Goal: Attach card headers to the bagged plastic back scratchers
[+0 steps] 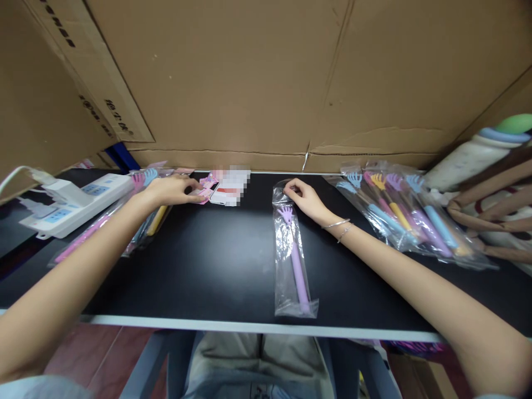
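Note:
A purple hand-shaped pen lies inside a clear plastic sleeve in the middle of the black table. My right hand pinches the far top end of that sleeve with curled fingers. My left hand reaches to the far left middle and its fingers close on a small pink card from a little stack of cards.
A pile of bagged coloured pens lies at the right, another pile at the left under my forearm. A white power strip sits far left. Cardboard walls close the back. A bottle and bag stand far right.

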{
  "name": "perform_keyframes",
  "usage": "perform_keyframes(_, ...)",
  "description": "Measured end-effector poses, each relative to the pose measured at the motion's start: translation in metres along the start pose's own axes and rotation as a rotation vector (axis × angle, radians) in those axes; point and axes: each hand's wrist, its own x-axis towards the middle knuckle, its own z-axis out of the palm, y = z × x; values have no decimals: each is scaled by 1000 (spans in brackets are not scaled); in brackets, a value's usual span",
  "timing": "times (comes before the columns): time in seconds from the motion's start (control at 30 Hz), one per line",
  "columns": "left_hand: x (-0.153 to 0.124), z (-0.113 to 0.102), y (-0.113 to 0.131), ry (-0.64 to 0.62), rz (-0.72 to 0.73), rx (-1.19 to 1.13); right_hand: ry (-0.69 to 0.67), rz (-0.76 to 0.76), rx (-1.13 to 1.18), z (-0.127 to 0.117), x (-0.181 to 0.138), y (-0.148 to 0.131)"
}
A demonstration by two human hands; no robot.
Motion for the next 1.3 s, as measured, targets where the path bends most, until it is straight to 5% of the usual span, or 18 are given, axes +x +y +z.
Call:
perform_keyframes(0.37, -21, 1, 30, 38, -189, 62, -4, -4, -31, -1, 0, 3)
perform_keyframes(1.0, -12, 1, 12, 50, -206, 81, -21, -22, -46, -1, -1, 2)
perform_keyframes(1.3, 32, -3, 25, 88, -209, 119, -29, -30, -71, 0, -2, 1)
